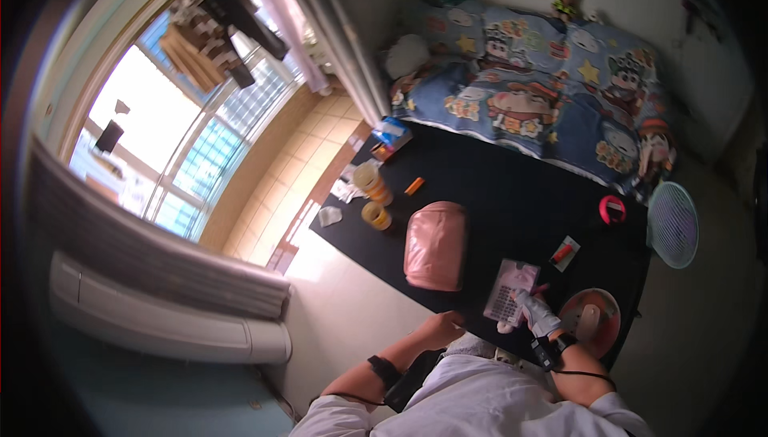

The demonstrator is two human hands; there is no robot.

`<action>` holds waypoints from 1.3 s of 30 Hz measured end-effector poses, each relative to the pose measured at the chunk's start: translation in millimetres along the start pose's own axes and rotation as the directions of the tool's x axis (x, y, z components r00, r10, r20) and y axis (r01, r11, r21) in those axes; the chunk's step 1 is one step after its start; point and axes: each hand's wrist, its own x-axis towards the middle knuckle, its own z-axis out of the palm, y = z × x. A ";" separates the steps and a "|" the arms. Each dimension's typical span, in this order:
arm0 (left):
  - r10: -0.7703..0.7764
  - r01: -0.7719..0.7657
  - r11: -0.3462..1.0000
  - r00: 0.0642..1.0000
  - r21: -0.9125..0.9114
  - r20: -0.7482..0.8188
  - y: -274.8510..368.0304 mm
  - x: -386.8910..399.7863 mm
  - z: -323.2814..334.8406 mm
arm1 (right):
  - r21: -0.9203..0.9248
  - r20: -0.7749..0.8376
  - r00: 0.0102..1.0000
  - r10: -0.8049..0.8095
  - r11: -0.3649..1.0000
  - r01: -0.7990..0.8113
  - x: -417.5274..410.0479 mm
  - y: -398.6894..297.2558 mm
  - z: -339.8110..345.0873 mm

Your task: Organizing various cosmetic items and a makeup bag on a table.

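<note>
My right hand, in a pale glove, lies at the lower right part of a flat pinkish case with rows of small dark pieces; whether its fingers grip the case is unclear. Near the front edge of the black table is my left hand, its fingers curled; I cannot tell whether they hold anything. A small white item lies just below the case. Left of the case sits a glossy pink zip bag. Beyond it, a red-orange item rests on a white card.
A round tray with a white object lies right of my right hand. Two cups, an orange item, tissues and a blue box are at the left. A pink round item and a mesh racket-like thing are at the right.
</note>
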 end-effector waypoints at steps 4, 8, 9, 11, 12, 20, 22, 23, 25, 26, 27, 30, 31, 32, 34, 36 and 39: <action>-0.099 0.071 0.986 0.976 -0.149 -0.194 -91.1 -23.7 27.3 | -0.006 -0.074 0.993 -0.095 0.995 0.095 11.6 10.5 7.8; -0.296 0.260 0.937 0.946 -0.232 -0.136 -169.4 -18.0 38.1 | -0.066 -0.169 0.984 -0.057 0.997 0.047 24.4 18.2 6.7; -0.364 0.339 0.922 0.924 -0.186 -0.121 -187.4 -15.6 37.6 | -0.060 -0.217 0.975 -0.045 0.998 0.033 27.2 20.6 7.1; -0.383 0.355 0.911 0.918 -0.209 -0.107 -219.9 -10.6 34.8 | -0.044 -0.184 0.982 -0.033 0.999 0.025 30.5 19.3 7.1; -0.438 0.417 0.886 0.897 -0.202 -0.068 -234.1 -5.8 31.3 | -0.069 -0.222 0.975 0.011 0.997 -0.027 30.9 17.7 8.6; -0.614 0.610 0.722 0.782 -0.327 0.104 -312.9 38.7 -30.1 | -0.181 -0.526 0.851 -0.019 0.979 -0.090 42.8 -3.4 48.4; -0.640 0.625 0.716 0.765 -0.312 0.064 -324.0 49.0 -52.8 | -0.198 -0.544 0.838 -0.045 0.977 -0.076 50.2 -6.9 59.7; -0.638 0.625 0.719 0.767 -0.304 0.068 -327.4 51.7 -62.3 | -0.232 -0.532 0.841 -0.096 0.972 -0.036 53.2 -5.7 66.0; -0.650 0.624 0.674 0.755 -0.396 0.083 -331.3 62.0 -81.2 | -0.185 -0.579 0.816 -0.002 0.974 -0.128 51.2 -8.1 73.3; -0.630 0.613 0.693 0.770 -0.378 0.094 -333.4 66.1 -90.2 | -0.209 -0.582 0.810 -0.065 0.975 -0.072 50.8 -7.5 75.3; -0.613 0.595 0.703 0.784 -0.388 0.092 -334.2 69.8 -96.9 | -0.234 -0.563 0.815 -0.137 0.972 0.002 49.7 -6.4 76.1; -0.612 0.582 0.696 0.787 -0.420 0.076 -335.1 75.6 -109.5 | -0.221 -0.596 0.791 -0.139 0.975 0.005 50.3 -2.3 70.6; -0.615 0.582 0.691 0.785 -0.428 0.074 -335.0 75.7 -111.6 | -0.225 -0.574 0.804 -0.154 0.974 0.026 51.3 -0.8 67.8; -0.618 0.581 0.686 0.783 -0.438 0.070 -334.6 75.0 -112.7 | -0.226 -0.599 0.787 -0.145 0.974 0.008 51.3 -0.6 64.9; -0.613 0.574 0.681 0.787 -0.455 0.076 -333.8 70.2 -112.2 | -0.260 -0.711 0.699 -0.076 0.952 -0.160 50.1 -0.9 60.7; -0.589 0.559 0.694 0.803 -0.454 0.090 -333.3 63.2 -110.8 | -0.259 -0.604 0.786 -0.134 0.965 -0.035 45.8 -1.4 59.3; -0.643 0.602 0.685 0.765 -0.410 0.049 -335.5 45.3 -108.1 | -0.288 -0.527 0.830 -0.182 0.957 0.027 32.7 -4.4 56.6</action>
